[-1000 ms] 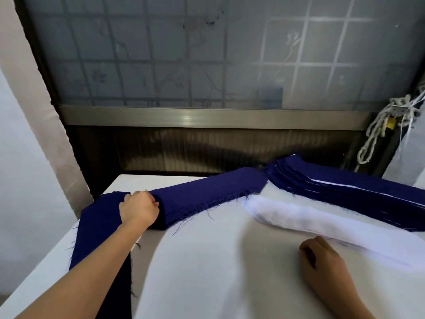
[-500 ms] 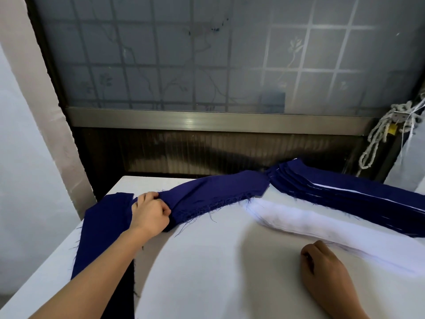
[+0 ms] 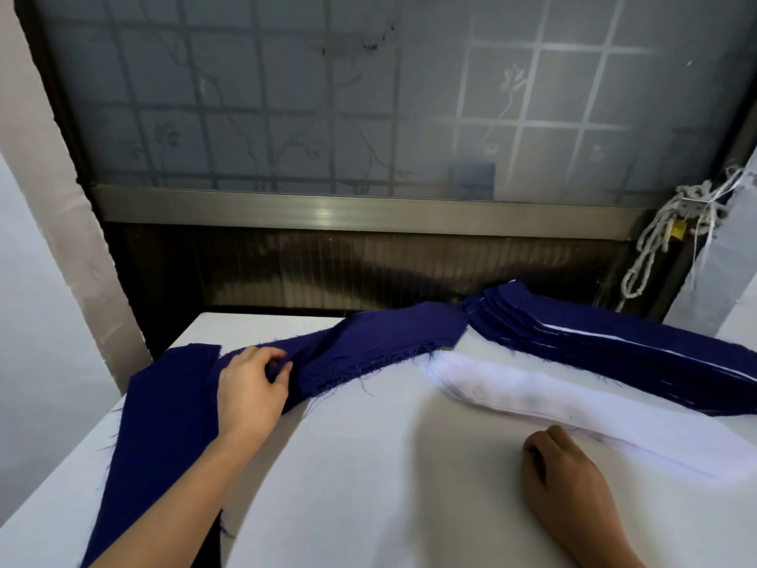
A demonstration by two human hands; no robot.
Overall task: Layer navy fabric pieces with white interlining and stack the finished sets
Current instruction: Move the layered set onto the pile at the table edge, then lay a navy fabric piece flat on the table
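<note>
A long navy fabric piece (image 3: 381, 342) with frayed edges lies across the back of the white table (image 3: 368, 485), its far end touching a stack of navy pieces. My left hand (image 3: 250, 391) pinches the near end of this piece, fingers curled into a fold of the cloth. More navy fabric (image 3: 164, 424) hangs down the table's left side under my forearm. A stack of navy sets (image 3: 614, 354) with thin white edges showing lies at the right. A pile of white interlining strips (image 3: 553, 407) lies in front of it. My right hand (image 3: 561, 465) rests curled beside the interlining, holding nothing visible.
A frosted window with a grid and metal sill stands behind the table. A knotted white cord (image 3: 663, 239) hangs at the right by a grey wall. A pale pillar (image 3: 61, 198) rises at the left. The table's left edge drops off near the hanging navy cloth.
My left hand has slid rightwards along the navy piece and its fingers have dug into a fold. The right hand has stayed put beside the interlining.
</note>
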